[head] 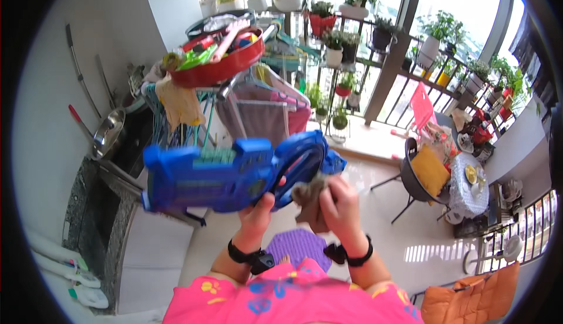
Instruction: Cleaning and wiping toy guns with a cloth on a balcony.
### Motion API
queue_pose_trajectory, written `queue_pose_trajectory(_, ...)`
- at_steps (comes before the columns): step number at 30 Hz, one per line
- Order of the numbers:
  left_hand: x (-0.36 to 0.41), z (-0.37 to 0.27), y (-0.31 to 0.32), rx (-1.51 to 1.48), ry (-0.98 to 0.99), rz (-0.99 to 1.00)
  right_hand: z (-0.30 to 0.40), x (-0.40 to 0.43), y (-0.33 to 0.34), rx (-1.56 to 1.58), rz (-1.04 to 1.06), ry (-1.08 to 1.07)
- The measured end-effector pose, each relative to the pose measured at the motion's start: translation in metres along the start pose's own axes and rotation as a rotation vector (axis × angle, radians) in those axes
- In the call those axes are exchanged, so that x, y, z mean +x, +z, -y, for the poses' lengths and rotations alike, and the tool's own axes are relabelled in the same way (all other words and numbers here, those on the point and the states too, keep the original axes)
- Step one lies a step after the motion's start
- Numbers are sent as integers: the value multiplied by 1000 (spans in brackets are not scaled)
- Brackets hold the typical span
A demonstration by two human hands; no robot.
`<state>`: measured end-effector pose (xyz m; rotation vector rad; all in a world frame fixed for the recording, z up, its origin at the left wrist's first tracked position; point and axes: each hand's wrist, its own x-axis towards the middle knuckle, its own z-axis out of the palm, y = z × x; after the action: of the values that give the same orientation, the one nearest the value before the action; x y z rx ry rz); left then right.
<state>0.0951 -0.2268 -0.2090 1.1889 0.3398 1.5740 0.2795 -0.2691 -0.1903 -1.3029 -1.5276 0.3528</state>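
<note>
A large blue plastic toy gun [211, 174] lies across the view in front of me, slightly blurred. My left hand [257, 218] grips it from below near its middle, the thumb on its near side. My right hand [341, 203] is closed around a crumpled brown cloth [313, 205], which is at or against the toy's right part; whether they touch is hard to tell. Beyond the toy, a red basin [220, 71] holding colourful plastic toys rests on a drying rack hung with cloths and hangers.
A granite-edged sink counter [127, 209] with a metal strainer [110, 130] stands at left. Potted plants line the window railing [409, 75]. A dark chair [413, 183] with a yellow cushion and a small covered table [469, 183] stand at right. A purple mat [299, 245] lies below me.
</note>
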Motion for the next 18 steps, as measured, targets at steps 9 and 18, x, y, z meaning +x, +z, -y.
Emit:
queue_pose_trajectory(9,-15,7,5,-66,-65,114,49,36,-33,-26,-509,-192)
queue_pose_trajectory(18,-36,25,20,-25,-169,-25,34,17,-13,-302,-201,-414)
